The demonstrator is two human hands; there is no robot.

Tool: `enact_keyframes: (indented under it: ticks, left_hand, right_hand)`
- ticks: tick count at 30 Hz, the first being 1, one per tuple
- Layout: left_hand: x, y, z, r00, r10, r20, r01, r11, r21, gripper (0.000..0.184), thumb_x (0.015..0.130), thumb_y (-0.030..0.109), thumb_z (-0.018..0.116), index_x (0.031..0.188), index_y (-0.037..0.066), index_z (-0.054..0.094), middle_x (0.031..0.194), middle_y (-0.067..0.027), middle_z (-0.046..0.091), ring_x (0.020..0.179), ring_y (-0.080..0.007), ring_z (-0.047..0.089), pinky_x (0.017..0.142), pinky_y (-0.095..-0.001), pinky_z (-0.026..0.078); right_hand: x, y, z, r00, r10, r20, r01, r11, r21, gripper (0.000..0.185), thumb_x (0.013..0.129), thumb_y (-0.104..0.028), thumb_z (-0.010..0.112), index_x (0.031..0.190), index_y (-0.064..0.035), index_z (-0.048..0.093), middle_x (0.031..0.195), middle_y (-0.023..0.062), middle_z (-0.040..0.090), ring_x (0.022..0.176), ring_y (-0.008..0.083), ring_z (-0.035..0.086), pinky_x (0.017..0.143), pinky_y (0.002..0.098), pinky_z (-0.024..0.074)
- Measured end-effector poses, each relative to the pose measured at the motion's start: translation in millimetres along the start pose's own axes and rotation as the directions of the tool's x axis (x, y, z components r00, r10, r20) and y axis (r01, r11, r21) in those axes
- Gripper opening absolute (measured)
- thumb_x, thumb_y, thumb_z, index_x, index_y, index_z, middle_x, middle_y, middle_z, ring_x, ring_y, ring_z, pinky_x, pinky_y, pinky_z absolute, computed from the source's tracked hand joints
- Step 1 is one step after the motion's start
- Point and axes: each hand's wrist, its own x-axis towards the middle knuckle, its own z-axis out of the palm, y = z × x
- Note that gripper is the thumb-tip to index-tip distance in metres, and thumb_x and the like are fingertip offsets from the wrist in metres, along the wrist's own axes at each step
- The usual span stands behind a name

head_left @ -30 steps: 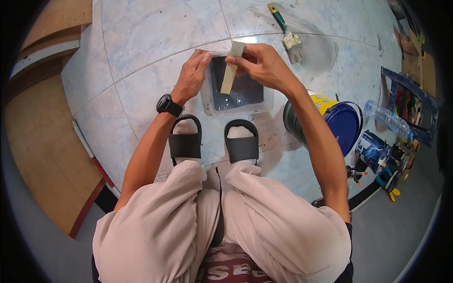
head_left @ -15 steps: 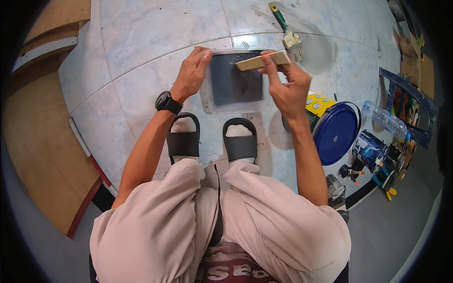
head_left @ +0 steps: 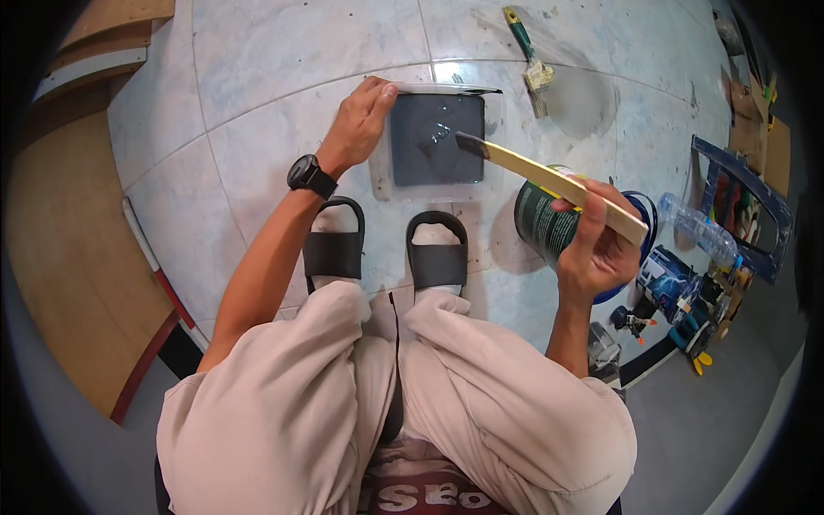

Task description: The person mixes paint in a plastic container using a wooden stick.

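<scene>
A clear plastic container (head_left: pixel 384 183) with dark grey liquid (head_left: pixel 429 154) in it stands on the tiled floor beyond my feet. My left hand (head_left: pixel 360 120) grips the container at its far left corner. Held in my right hand (head_left: pixel 598 238) is a flat wooden stick (head_left: pixel 532 172), slanting down to the left. The stick's far tip is coated dark and hangs at the container's right edge. Beneath the stick and partly behind my right hand is a dark green can (head_left: pixel 541 221).
A green-handled paintbrush (head_left: pixel 528 60) lies on the floor at the back. To the right are a plastic bottle (head_left: pixel 699 230), a blue can (head_left: pixel 668 279), a dark blue frame (head_left: pixel 747 206) and tools. Wooden boards (head_left: pixel 77 257) are at the left.
My right hand has moved right and toward me with the stick, whose dark-coated tip now shows beyond the liquid. My left hand has stayed at the container's corner.
</scene>
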Motion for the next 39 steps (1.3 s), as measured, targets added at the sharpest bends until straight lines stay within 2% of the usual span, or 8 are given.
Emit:
enact_keyframes:
  ticks: [6,8,12,18,24,28,33,39]
  left_hand:
    - [-2,-2,3,0.999,0.031,-0.03,-0.031,0.999,-0.028,0.043,0.115,0.03,0.046,0.114,-0.007,0.068,0.103,-0.0162,0.062,0.093,-0.03,0.061,0.088,-0.0369,0.049]
    - [-2,-4,4,0.998,0.035,-0.046,-0.036,0.999,-0.022,0.043,0.115,0.03,0.046,0.114,-0.007,0.068,0.102,-0.0164,0.062,0.093,-0.0304,0.062,0.087,-0.037,0.049]
    - [-2,-4,4,0.998,0.041,-0.044,-0.04,0.999,0.003,0.044,0.115,0.031,0.046,0.114,-0.007,0.068,0.102,-0.0171,0.063,0.091,-0.032,0.062,0.086,-0.0379,0.049]
    - [-2,-2,6,0.996,0.046,-0.08,-0.044,0.999,0.03,0.045,0.115,0.032,0.045,0.113,-0.006,0.068,0.104,-0.019,0.065,0.09,-0.0355,0.063,0.085,-0.0405,0.05]
    - [-2,-1,8,0.995,0.054,-0.084,-0.053,0.998,0.021,0.043,0.115,0.031,0.045,0.114,-0.007,0.067,0.104,-0.0192,0.064,0.091,-0.0351,0.063,0.085,-0.0404,0.05]
    - [-3,2,7,0.998,0.018,-0.068,-0.016,1.0,0.022,0.042,0.115,0.03,0.045,0.114,-0.007,0.066,0.102,-0.0191,0.062,0.089,-0.0346,0.062,0.085,-0.0397,0.049]
    - [-2,-1,6,0.997,0.031,-0.066,-0.029,0.999,0.023,0.042,0.116,0.03,0.045,0.113,-0.007,0.066,0.101,-0.0193,0.061,0.087,-0.0353,0.06,0.084,-0.0395,0.049]
    - [-4,-1,7,0.995,0.049,-0.087,-0.046,0.999,0.025,0.043,0.116,0.03,0.045,0.111,-0.008,0.065,0.102,-0.02,0.062,0.089,-0.0365,0.061,0.086,-0.0397,0.05]
  right_hand:
    - [-2,0,2,0.996,-0.082,0.024,0.083,0.996,-0.032,0.019,0.103,0.0,0.07,0.119,0.0097,0.066,0.106,0.0192,0.077,0.078,0.0207,0.074,0.072,0.032,0.0615]
    - [6,14,9,0.963,-0.152,0.222,0.212,0.936,-0.28,0.022,0.097,0.004,0.075,0.118,0.0054,0.07,0.107,0.0151,0.079,0.08,0.0211,0.076,0.074,0.0326,0.0606]
    - [29,44,37,0.891,-0.278,0.359,0.391,0.872,-0.294,0.025,0.091,0.007,0.078,0.115,0.0011,0.073,0.107,0.0121,0.079,0.084,0.0242,0.077,0.073,0.0328,0.0588]
    - [17,52,30,0.885,-0.191,0.424,0.362,0.855,-0.371,0.017,0.094,0.005,0.074,0.11,0.0007,0.072,0.101,0.012,0.076,0.082,0.0273,0.075,0.071,0.0354,0.0573]
    - [-22,44,32,0.964,0.076,0.255,0.031,0.919,-0.393,0.011,0.097,-0.002,0.074,0.108,0.0013,0.071,0.098,0.0124,0.076,0.079,0.0239,0.075,0.071,0.0344,0.058]
    - [-12,48,63,0.963,0.059,0.262,0.003,0.973,-0.231,0.011,0.099,-0.002,0.073,0.109,-0.0015,0.073,0.101,0.011,0.078,0.081,0.0233,0.077,0.071,0.0343,0.0581]
    - [11,65,55,0.985,-0.066,0.158,0.112,0.947,-0.303,0.008,0.099,-0.002,0.073,0.107,-0.0009,0.073,0.099,0.0097,0.077,0.08,0.0217,0.076,0.069,0.0335,0.0571]
    - [-22,57,35,0.986,0.07,0.151,-0.004,0.916,-0.4,0.006,0.098,0.0,0.072,0.104,0.0013,0.073,0.094,0.0121,0.075,0.08,0.0231,0.076,0.071,0.0329,0.0563]
